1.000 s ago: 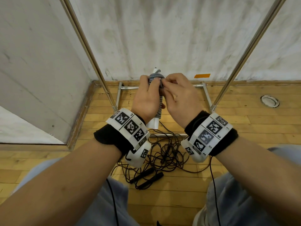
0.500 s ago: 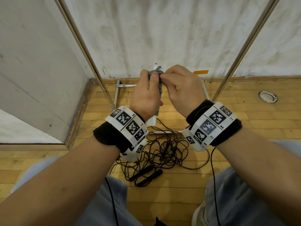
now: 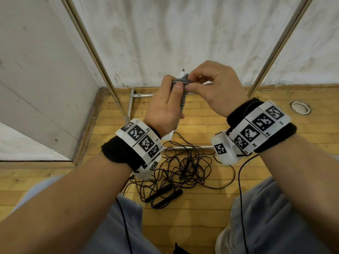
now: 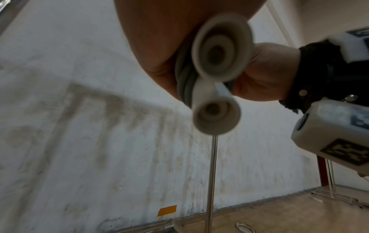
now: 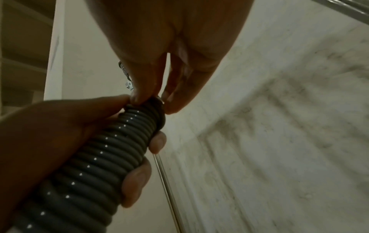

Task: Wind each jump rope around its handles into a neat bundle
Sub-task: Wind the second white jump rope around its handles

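My left hand (image 3: 165,105) grips a jump rope bundle (image 3: 180,99): grey cord coiled tightly round two white handles, held upright in front of the wall. My right hand (image 3: 211,85) pinches the cord at the bundle's top end. The right wrist view shows the grey coils (image 5: 103,157) and my right fingertips (image 5: 139,97) on the top turn. From the left wrist view, the handles' two white end caps (image 4: 219,52) stick out below my left palm. A second jump rope (image 3: 183,167), black, lies loose and tangled on the floor with its black handles (image 3: 165,195) side by side.
I sit on a wooden floor (image 3: 201,217) in a corner by a stained white wall (image 3: 183,33). A metal rack's slanted poles (image 3: 95,57) and base bars (image 3: 143,95) stand ahead. A round floor fitting (image 3: 300,108) is at the right. My knees frame the black rope.
Both hands have lifted the grey bundle a little higher. The right hand has shifted up to the bundle's top end and its fingers have spread somewhat.
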A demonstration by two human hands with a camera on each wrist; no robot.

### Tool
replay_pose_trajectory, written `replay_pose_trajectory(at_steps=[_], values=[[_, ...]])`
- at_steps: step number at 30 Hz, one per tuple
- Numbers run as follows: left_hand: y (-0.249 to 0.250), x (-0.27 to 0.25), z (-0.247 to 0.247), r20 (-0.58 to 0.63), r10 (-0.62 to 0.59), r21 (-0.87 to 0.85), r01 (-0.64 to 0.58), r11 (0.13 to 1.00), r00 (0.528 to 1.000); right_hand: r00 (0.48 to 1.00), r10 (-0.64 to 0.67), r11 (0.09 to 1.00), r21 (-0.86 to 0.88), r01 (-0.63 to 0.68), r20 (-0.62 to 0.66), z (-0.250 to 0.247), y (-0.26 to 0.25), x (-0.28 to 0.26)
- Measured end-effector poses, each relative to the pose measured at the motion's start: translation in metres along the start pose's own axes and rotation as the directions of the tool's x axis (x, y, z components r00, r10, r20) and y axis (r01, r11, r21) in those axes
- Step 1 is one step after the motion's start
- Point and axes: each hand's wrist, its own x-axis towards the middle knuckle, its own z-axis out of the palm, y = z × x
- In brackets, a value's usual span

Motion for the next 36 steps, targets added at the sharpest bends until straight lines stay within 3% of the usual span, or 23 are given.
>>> replay_pose_trajectory(at_steps=[6,14,19,28,36], values=[[0.002,0.001,0.006,0.010,-0.040,-0.160,0.041,0.986,0.999,0.999,-0.032,0.991,-0.125,0.036,0.029,-0.001,0.003,-0.003],[0.006,0.011,0.004,0.183,-0.307,-0.240,0.345,0.907,0.934,0.982,-0.187,0.921,-0.341,0.188,0.038,0.011,0.006,-0.011],[0.001,0.012,-0.003,0.050,-0.229,-0.208,0.235,0.950,0.972,0.986,-0.158,0.960,-0.225,0.166,0.051,0.009,0.004,-0.008],[0.005,0.010,-0.006,0.031,-0.153,-0.221,0.156,0.963,0.988,0.978,-0.208,0.952,-0.231,0.201,-0.005,0.008,0.001,-0.009],[0.006,0.006,-0.001,0.012,-0.091,-0.130,0.092,0.987,0.996,0.959,-0.281,0.910,-0.303,0.282,0.049,0.000,-0.003,-0.008]])
